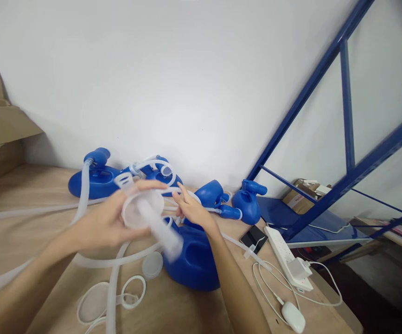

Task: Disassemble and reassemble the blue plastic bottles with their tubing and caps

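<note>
My left hand [112,215] grips a translucent plastic cap with a spout [141,211], held up over the table; its spout points down to the right and is blurred. Just to the right, my right hand [194,208] has its fingers curled on a thin whitish tube [173,189] that runs between the hands; part of this grip is hidden. Below my right hand a big blue plastic bottle [192,260] lies on the table, partly covered by my forearm. A small round translucent lid [152,265] rests beside that bottle.
More blue bottles [96,183] stand along the wall, with whitish hoses [112,287] across the table. A loose lid [93,302] and ring [133,278] lie near the front. A phone [252,239], power strip [284,255] and blue metal frame [301,83] are at right; a cardboard box [6,125] at left.
</note>
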A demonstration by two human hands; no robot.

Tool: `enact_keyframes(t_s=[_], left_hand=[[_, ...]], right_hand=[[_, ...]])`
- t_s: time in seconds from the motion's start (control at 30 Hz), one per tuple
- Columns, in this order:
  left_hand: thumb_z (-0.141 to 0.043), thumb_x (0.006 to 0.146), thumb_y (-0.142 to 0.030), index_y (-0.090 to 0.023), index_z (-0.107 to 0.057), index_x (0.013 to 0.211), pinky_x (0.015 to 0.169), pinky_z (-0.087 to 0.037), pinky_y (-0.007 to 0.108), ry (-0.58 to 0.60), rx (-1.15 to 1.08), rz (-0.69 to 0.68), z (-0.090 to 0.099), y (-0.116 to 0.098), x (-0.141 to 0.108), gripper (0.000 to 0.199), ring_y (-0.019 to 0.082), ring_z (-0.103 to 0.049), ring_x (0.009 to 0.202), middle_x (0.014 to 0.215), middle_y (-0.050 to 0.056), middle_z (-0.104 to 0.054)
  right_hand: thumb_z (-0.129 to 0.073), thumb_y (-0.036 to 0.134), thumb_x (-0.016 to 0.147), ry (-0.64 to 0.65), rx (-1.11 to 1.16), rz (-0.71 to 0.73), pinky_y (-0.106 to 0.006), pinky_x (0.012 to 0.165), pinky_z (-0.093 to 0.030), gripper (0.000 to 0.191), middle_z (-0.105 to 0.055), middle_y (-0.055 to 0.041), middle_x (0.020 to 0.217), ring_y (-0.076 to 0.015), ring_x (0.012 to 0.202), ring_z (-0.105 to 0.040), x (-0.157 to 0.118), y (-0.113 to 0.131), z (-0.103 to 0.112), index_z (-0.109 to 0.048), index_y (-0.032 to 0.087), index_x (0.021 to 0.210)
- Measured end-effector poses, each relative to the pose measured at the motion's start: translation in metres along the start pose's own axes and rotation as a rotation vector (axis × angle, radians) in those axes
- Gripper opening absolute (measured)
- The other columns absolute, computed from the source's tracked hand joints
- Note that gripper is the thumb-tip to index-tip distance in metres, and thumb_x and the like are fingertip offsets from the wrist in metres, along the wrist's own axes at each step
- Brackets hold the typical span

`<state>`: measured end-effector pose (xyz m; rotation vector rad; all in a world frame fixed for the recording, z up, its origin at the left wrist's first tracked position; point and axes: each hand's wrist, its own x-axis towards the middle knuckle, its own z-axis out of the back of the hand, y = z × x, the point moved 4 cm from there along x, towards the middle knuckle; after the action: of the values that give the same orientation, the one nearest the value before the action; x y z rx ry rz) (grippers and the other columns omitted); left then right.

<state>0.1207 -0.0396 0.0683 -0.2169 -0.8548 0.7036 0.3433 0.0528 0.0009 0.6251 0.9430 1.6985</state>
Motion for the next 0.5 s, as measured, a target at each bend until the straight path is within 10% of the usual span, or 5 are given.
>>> enact_keyframes(t_s=[0.1, 0.17, 0.27, 0.5], left_hand=[[-0.063, 0.096, -0.054, -0.019, -0.056, 0.133, 0.102, -0.056, 0.04, -0.124, 0.109, 0.226, 0.018, 0.027, 0.01, 0.052, 0.026, -0.069, 0.111, 0.127, 0.004, -0.071], [-0.059, 0.098, -0.05, -0.018, -0.058, 0.132, 0.105, -0.053, 0.042, -0.055, 0.161, 0.218, 0.017, 0.045, 0.013, 0.047, 0.028, -0.068, 0.113, 0.129, 0.004, -0.071], [-0.053, 0.096, -0.034, -0.021, -0.061, 0.136, 0.107, -0.052, 0.044, 0.148, 0.235, 0.144, -0.001, 0.069, 0.012, 0.043, 0.032, -0.066, 0.124, 0.142, 0.007, -0.067], [-0.05, 0.078, -0.007, -0.033, -0.061, 0.143, 0.097, -0.055, 0.037, 0.445, 0.313, 0.089, -0.054, 0.068, 0.005, 0.071, 0.028, -0.071, 0.118, 0.143, 0.004, -0.069]], right_hand=[[-0.065, 0.06, 0.095, 0.103, -0.098, 0.114, -0.04, 0.089, -0.054, 0.093, -0.073, 0.0004, 0.088, -0.0228, 0.083, -0.07, -0.025, -0.022, 0.009, -0.019, 0.029, 0.17], [-0.07, 0.053, 0.094, 0.143, -0.176, 0.19, -0.041, 0.099, -0.052, 0.082, -0.076, -0.0033, 0.108, -0.0241, 0.101, -0.071, -0.04, -0.032, 0.013, -0.036, 0.031, 0.165], [-0.067, 0.053, 0.096, 0.155, -0.292, 0.192, -0.046, 0.108, -0.049, 0.059, -0.074, -0.0086, 0.125, -0.0286, 0.117, -0.069, -0.056, -0.038, 0.018, -0.06, 0.029, 0.15], [-0.095, 0.055, 0.064, 0.255, -0.441, -0.025, -0.062, 0.124, -0.032, 0.105, -0.052, -0.0117, 0.161, -0.0438, 0.15, -0.045, -0.084, -0.049, 0.035, -0.051, 0.033, 0.158]])
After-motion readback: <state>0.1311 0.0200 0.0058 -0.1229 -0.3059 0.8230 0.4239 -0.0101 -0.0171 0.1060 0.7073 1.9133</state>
